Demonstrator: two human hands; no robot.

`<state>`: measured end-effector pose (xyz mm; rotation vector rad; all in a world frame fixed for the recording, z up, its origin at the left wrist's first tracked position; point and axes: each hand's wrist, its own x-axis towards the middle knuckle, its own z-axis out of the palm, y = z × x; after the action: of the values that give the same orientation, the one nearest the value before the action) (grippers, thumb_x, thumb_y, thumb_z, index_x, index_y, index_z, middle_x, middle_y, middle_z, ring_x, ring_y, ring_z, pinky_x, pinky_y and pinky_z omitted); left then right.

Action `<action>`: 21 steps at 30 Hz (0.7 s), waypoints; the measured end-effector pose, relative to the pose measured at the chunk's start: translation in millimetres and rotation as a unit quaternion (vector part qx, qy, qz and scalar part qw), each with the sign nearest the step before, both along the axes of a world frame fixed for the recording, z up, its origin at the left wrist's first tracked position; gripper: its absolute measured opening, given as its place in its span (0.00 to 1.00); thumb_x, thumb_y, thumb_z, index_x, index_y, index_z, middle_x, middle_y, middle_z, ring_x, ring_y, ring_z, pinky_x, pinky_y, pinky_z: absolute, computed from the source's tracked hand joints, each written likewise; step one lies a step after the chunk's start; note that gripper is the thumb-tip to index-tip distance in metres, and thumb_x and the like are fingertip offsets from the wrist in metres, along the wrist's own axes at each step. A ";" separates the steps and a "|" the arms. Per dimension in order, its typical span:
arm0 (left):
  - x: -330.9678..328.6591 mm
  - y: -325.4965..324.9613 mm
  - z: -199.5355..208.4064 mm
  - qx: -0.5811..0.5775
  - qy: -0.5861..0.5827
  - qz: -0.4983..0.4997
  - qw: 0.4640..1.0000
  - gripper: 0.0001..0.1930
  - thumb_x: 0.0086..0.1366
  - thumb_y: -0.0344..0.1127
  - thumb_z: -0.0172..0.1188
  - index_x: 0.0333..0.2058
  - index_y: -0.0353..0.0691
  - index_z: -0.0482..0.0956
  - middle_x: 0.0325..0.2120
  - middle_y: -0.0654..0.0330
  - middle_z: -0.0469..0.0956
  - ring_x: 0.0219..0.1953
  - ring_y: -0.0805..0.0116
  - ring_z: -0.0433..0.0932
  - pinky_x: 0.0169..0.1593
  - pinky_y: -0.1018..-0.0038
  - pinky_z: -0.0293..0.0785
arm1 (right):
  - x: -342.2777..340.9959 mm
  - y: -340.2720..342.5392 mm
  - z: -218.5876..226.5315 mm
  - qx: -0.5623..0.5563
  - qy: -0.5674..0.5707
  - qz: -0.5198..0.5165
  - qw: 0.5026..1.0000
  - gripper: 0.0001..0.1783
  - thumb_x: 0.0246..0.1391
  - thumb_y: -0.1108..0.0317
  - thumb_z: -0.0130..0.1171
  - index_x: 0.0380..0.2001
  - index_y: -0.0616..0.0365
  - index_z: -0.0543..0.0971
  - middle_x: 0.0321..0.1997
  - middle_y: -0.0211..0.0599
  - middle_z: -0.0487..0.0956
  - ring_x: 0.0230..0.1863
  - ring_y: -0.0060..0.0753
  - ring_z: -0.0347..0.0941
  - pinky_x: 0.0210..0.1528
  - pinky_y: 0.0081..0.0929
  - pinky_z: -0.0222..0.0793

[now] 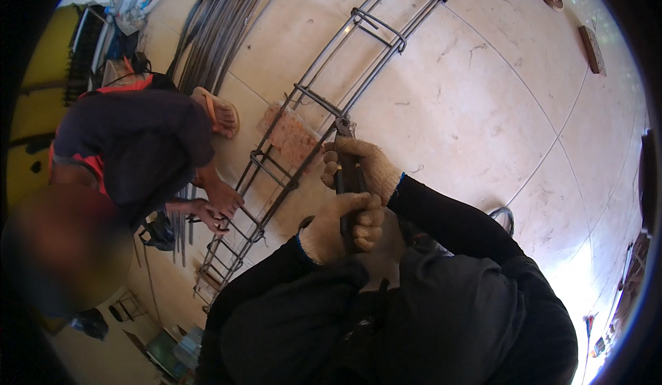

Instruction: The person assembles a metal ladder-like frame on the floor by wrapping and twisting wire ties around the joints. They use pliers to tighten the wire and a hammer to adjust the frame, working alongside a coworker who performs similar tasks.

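Observation:
A pair of dark-handled pincers (338, 180) stands with its jaws at a corner joint of a long steel rebar cage (316, 98). My left hand (339, 228), in a knitted beige glove, is wrapped round the lower handles. Higher up, close to the jaws, my right hand (363, 160) grips the same pincers in a matching glove. Fingers hide much of the tool. Whether the jaws bite on wire at the joint is too small to tell. Under the cage lies a rough reddish brick block (289, 136).
A co-worker (138, 143) crouches at the left with both hands (219, 204) on the cage's nearer part. Long loose steel bars (224, 30) lie at the upper left. A small brown block (592, 50) rests on the tiled floor (476, 123) at the far right.

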<state>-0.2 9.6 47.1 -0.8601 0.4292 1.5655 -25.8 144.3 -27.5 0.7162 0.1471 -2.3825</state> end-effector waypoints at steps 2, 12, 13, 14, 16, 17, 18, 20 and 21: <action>3.6 1.4 -2.5 0.116 -0.021 0.080 0.990 0.10 0.76 0.46 0.57 0.40 0.47 0.76 0.27 0.68 0.70 0.25 0.72 0.67 0.28 0.73 0.66 | 0.1 1.2 -1.8 -0.146 -0.054 -0.042 0.987 0.08 0.73 0.64 0.52 0.42 0.57 0.75 0.27 0.26 0.72 0.27 0.25 0.71 0.32 0.29 0.75; 15.6 12.0 3.0 -0.252 0.287 -0.271 0.884 0.18 0.71 0.48 0.65 0.48 0.39 0.78 0.31 0.63 0.77 0.31 0.70 0.80 0.34 0.76 0.77 | -4.5 7.8 4.4 0.298 0.021 0.168 0.940 0.16 0.69 0.58 0.60 0.27 0.51 0.73 0.22 0.24 0.66 0.18 0.23 0.60 0.20 0.28 0.60; 18.0 13.0 -0.8 -0.245 0.274 -0.250 0.896 0.18 0.70 0.46 0.65 0.49 0.40 0.77 0.32 0.63 0.76 0.31 0.71 0.78 0.34 0.74 0.76 | -3.2 5.8 3.6 0.352 0.048 0.177 0.918 0.15 0.68 0.58 0.60 0.29 0.53 0.75 0.23 0.25 0.67 0.19 0.23 0.61 0.20 0.29 0.61; 20.6 15.1 -6.4 -0.248 0.259 -0.233 0.904 0.17 0.69 0.43 0.65 0.51 0.40 0.76 0.34 0.63 0.76 0.31 0.72 0.75 0.34 0.73 0.74 | -2.4 5.6 1.6 0.383 0.098 0.181 0.900 0.14 0.68 0.59 0.60 0.30 0.54 0.76 0.23 0.25 0.67 0.19 0.23 0.62 0.20 0.30 0.62; 26.9 14.6 -16.2 -0.249 0.232 -0.189 0.921 0.16 0.68 0.39 0.64 0.50 0.42 0.74 0.35 0.64 0.74 0.30 0.72 0.72 0.33 0.72 0.71 | 0.8 5.5 -2.4 0.512 0.243 0.252 0.785 0.12 0.70 0.60 0.59 0.37 0.59 0.81 0.27 0.26 0.70 0.22 0.23 0.67 0.24 0.31 0.69; 31.2 12.1 -20.3 -0.245 0.217 -0.162 0.931 0.14 0.68 0.38 0.63 0.49 0.43 0.74 0.33 0.64 0.73 0.29 0.72 0.71 0.32 0.73 0.70 | 2.2 5.4 -4.2 0.428 0.195 0.202 0.859 0.13 0.70 0.60 0.59 0.37 0.59 0.80 0.27 0.27 0.72 0.24 0.25 0.70 0.26 0.33 0.71; 36.1 8.6 -24.2 -0.230 0.206 -0.117 0.944 0.12 0.67 0.36 0.62 0.47 0.43 0.74 0.32 0.65 0.72 0.28 0.72 0.70 0.31 0.73 0.69 | 4.3 4.7 -5.4 0.356 0.129 0.160 0.911 0.14 0.70 0.59 0.60 0.38 0.60 0.80 0.27 0.29 0.74 0.25 0.28 0.73 0.28 0.36 0.72; 43.8 0.6 -32.9 -0.124 0.122 0.007 0.985 0.08 0.67 0.34 0.61 0.42 0.45 0.73 0.27 0.67 0.68 0.24 0.74 0.66 0.28 0.76 0.62 | 5.1 4.9 -7.8 0.216 0.037 0.085 0.972 0.13 0.70 0.59 0.60 0.38 0.59 0.79 0.27 0.29 0.75 0.26 0.29 0.74 0.30 0.36 0.74; 45.2 -2.7 -38.1 -0.036 0.084 0.084 0.992 0.06 0.67 0.33 0.61 0.39 0.46 0.73 0.25 0.67 0.66 0.22 0.75 0.63 0.26 0.77 0.59 | 4.2 5.6 -8.5 0.152 0.015 0.051 0.987 0.12 0.69 0.59 0.61 0.37 0.57 0.78 0.26 0.27 0.74 0.26 0.27 0.72 0.30 0.35 0.73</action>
<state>45.0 7.0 9.0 -0.8407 0.5489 1.7943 -21.6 149.9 -36.1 0.7919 0.5553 -2.2970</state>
